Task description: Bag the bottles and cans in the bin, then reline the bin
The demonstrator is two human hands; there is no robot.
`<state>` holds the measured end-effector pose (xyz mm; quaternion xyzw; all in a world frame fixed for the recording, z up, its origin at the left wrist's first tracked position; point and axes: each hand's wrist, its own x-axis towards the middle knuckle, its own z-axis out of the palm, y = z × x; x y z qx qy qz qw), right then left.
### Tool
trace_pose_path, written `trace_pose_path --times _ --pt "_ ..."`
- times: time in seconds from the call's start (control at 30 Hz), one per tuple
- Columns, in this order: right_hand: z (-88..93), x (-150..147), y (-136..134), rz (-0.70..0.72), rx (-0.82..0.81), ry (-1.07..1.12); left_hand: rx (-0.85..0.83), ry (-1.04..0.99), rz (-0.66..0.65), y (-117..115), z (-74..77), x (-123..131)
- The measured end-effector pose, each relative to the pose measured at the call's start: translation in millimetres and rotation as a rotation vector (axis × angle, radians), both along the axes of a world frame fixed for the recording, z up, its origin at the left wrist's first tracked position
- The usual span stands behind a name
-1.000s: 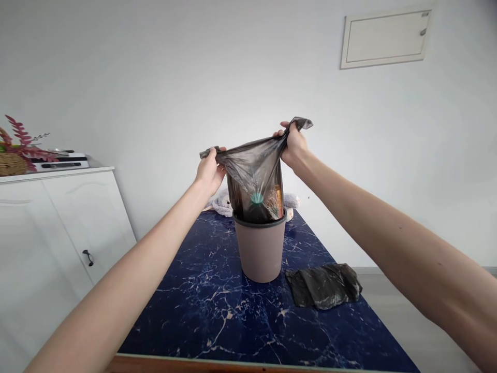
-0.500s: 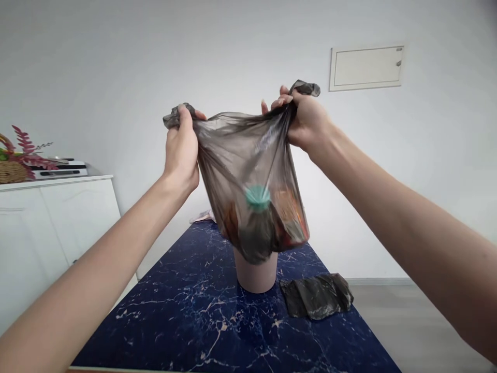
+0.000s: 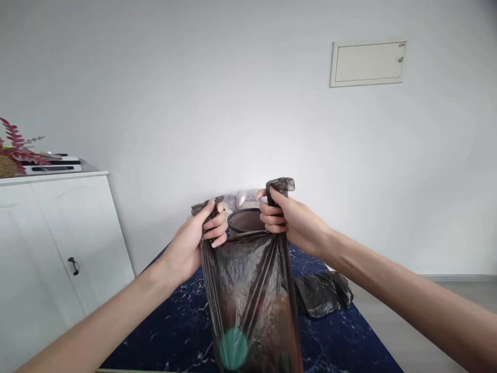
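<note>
A thin, see-through black garbage bag [image 3: 250, 280] hangs stretched between my two hands, close to me. My left hand [image 3: 190, 241] has its fingers wrapped round one top corner of it. The other top corner is gripped in my right hand [image 3: 289, 220], with a bit of film poking up above the thumb. Through the film show a round green lid [image 3: 233, 348] and blurred reddish-orange things low in the bag. Behind the bag stands a pinkish trash can [image 3: 246, 220] with a dark rim, its lower part hidden.
On the dark blue marbled table [image 3: 171, 316], a folded black bag [image 3: 324, 293] lies at the right edge. A patterned cloth-like thing [image 3: 240, 198] sits behind the can. A white cabinet [image 3: 58, 243] stands left, bearing a basket with red leaves [image 3: 17, 147].
Both hands have come down and nearer to me with the bag and drawn closer together. The bag has left the space over the can, and the can's mouth now shows.
</note>
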<state>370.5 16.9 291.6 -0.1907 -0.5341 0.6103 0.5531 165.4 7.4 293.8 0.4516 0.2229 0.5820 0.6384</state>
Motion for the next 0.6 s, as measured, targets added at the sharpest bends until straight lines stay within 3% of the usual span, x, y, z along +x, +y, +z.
trace_pose_path --times 0.17,0.27,0.37,0.47,0.6 --pt "-32.7 -14.5 7.6 -0.077 0.062 -0.269 0.238 0.354 0.181 6.0 -35.7 8.1" --pt "-51.2 -22.0 17.2 -0.163 0.265 -0.529 0.364 0.483 0.271 11.1 -48.1 13.3" --pt "-64.5 -25.6 20.6 -0.231 0.441 -0.715 0.389 0.609 0.317 17.3 -56.2 14.4" --pt "-69.7 -23.1 17.3 -0.147 0.391 -0.727 0.307 0.669 0.357 21.2 -61.9 13.8" --pt "-75.2 -13.9 13.9 0.118 0.145 -0.427 0.156 0.545 0.38 24.4 -67.5 12.8"
